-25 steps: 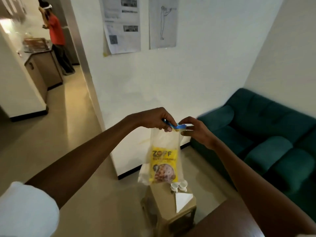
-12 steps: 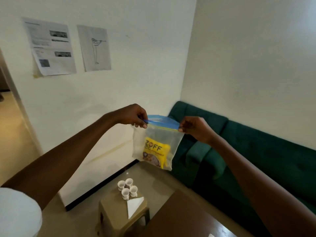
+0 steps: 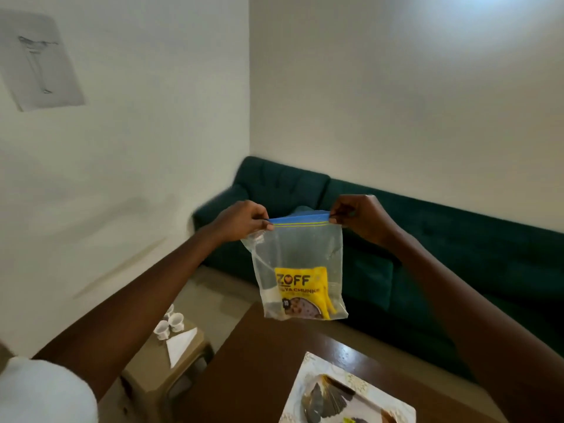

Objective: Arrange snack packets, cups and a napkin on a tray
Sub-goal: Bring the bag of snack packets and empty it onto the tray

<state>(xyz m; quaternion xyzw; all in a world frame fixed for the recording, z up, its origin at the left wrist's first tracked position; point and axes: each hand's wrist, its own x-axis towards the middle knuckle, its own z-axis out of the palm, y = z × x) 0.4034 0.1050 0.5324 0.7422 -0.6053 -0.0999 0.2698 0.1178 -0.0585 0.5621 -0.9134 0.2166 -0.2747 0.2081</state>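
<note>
I hold a clear zip bag [image 3: 300,248] with a blue seal up in front of me. My left hand [image 3: 242,219] pinches its top left corner and my right hand [image 3: 358,216] pinches its top right corner. Inside, at the bottom, lies a yellow ZOFF snack packet [image 3: 300,293]. Small white cups [image 3: 171,323] and a folded white napkin [image 3: 180,345] rest on a low beige stool [image 3: 161,370] at lower left. A patterned tray [image 3: 345,392] lies on the dark brown table [image 3: 259,367] at the bottom, below the bag.
A dark green sofa [image 3: 427,239] runs along the right wall behind the table. White walls meet in a corner ahead, with a drawing sheet [image 3: 39,62] pinned at upper left. The stool stands between the wall and the table.
My view has swung right and down, bringing the table and tray into sight. The bag's top is now stretched flat between my hands and hangs straighter.
</note>
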